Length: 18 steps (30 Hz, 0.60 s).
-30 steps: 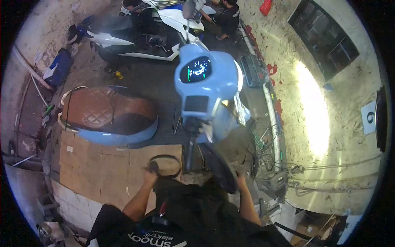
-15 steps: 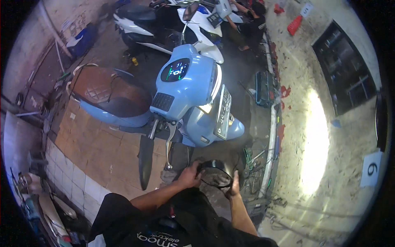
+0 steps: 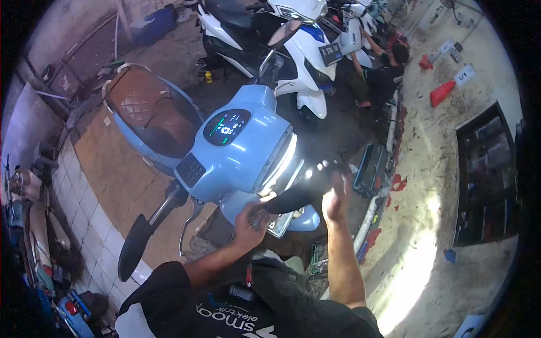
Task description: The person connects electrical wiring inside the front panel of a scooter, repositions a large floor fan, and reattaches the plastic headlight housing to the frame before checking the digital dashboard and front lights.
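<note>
A light blue scooter (image 3: 242, 152) with a lit round display and a brown quilted seat (image 3: 143, 110) stands in front of me. Its black right handlebar grip (image 3: 296, 196) runs between my hands. My left hand (image 3: 251, 218) has its fingers curled on the inner end of that grip, just under the headlight housing. My right hand (image 3: 337, 197) is blurred, fingers apart, with its palm at the grip's outer end. The left handlebar grip (image 3: 134, 248) sticks out low on the left, untouched.
White scooters (image 3: 293, 45) are parked behind. A person in black (image 3: 389, 73) crouches beside them. A black crate (image 3: 369, 169) and red cones (image 3: 442, 93) lie along the right wall, which has a dark window (image 3: 484, 174). Tools (image 3: 315, 265) lie near my knees.
My hands rose from a black ring held low near the front wheel up to the right handlebar grip. The ring is no longer in view, and my head has turned.
</note>
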Available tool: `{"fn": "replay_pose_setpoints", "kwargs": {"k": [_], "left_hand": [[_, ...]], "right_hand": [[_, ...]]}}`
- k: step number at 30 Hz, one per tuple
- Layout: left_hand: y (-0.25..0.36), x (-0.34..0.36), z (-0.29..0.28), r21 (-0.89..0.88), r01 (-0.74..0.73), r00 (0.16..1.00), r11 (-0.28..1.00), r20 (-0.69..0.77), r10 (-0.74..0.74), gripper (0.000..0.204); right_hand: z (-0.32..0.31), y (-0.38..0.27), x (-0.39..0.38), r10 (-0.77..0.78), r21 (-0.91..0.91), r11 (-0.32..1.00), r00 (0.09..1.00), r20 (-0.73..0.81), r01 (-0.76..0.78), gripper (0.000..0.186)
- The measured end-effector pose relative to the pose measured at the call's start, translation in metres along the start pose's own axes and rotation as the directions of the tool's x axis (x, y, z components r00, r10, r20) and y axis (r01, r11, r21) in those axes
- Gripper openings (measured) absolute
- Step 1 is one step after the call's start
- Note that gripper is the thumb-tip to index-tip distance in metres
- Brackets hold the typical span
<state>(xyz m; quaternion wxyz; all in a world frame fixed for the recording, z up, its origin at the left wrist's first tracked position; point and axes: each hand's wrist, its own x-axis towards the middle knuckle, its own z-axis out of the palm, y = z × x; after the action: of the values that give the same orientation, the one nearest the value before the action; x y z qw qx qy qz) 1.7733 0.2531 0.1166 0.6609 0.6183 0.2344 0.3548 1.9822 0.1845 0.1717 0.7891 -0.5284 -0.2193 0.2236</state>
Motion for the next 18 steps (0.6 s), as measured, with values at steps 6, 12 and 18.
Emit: {"fn": "replay_pose_setpoints", "kwargs": {"k": [6,12,18], "left_hand": [[-0.038,0.007,0.016,0.015,0.049,0.912,0.999,-0.409,-0.039,0.024],[-0.021,0.022,0.044,0.177,0.027,0.749,0.984,-0.655,0.098,0.027],[-0.016,0.023,0.065,0.210,0.159,0.616,0.965,-0.785,0.069,0.028]], "right_hand": [[0.037,0.008,0.066,0.014,-0.053,0.999,0.951,0.308,0.003,0.042],[0.045,0.038,0.095,0.066,-0.082,0.996,0.892,0.447,-0.032,0.045],[0.060,0.010,0.096,-0.016,-0.107,0.989,0.784,0.621,0.106,0.053]]}}
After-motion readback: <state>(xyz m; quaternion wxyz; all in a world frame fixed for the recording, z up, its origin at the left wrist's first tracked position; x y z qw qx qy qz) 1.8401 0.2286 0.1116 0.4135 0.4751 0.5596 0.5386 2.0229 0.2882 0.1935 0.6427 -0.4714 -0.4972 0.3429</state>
